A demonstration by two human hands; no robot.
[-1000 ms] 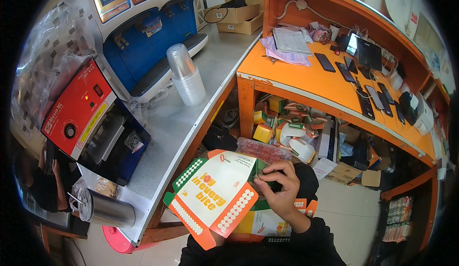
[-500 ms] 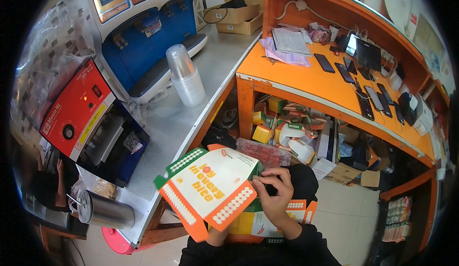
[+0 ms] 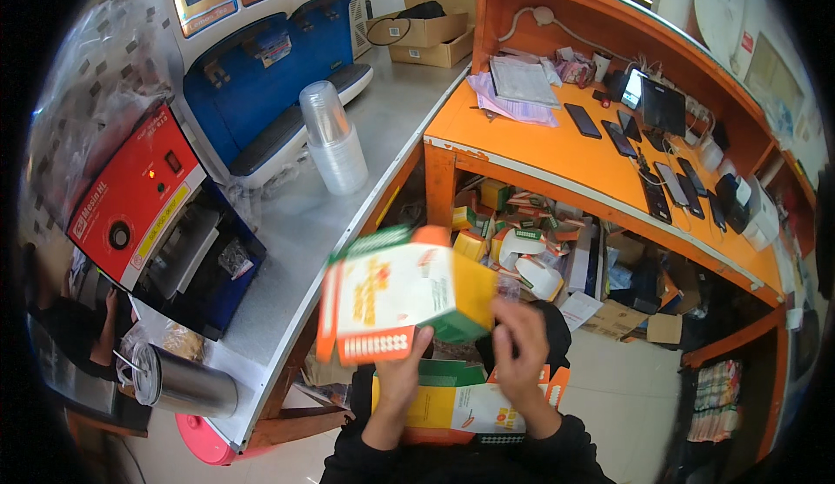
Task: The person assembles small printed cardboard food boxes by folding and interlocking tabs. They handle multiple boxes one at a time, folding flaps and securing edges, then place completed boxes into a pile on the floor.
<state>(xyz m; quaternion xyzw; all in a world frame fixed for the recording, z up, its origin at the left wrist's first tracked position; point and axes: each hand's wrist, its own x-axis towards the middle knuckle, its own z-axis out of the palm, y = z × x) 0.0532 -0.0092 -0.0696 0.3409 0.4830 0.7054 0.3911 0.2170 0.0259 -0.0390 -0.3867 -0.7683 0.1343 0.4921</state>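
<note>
Head cam: L hand (image 3: 401, 381) clasps carton (image 3: 404, 288), thumb in front, above 2nd carton (image 3: 465, 406); R hand (image 3: 520, 353) half-curled by its yellow end, grip unclear. Carton's now turned, yellow wall showing, apparently part-formed.

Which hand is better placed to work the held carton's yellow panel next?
Likely the right hand: its fingers are beside the yellow panel, whereas the left hand supports the carton near its orange flap.
</note>
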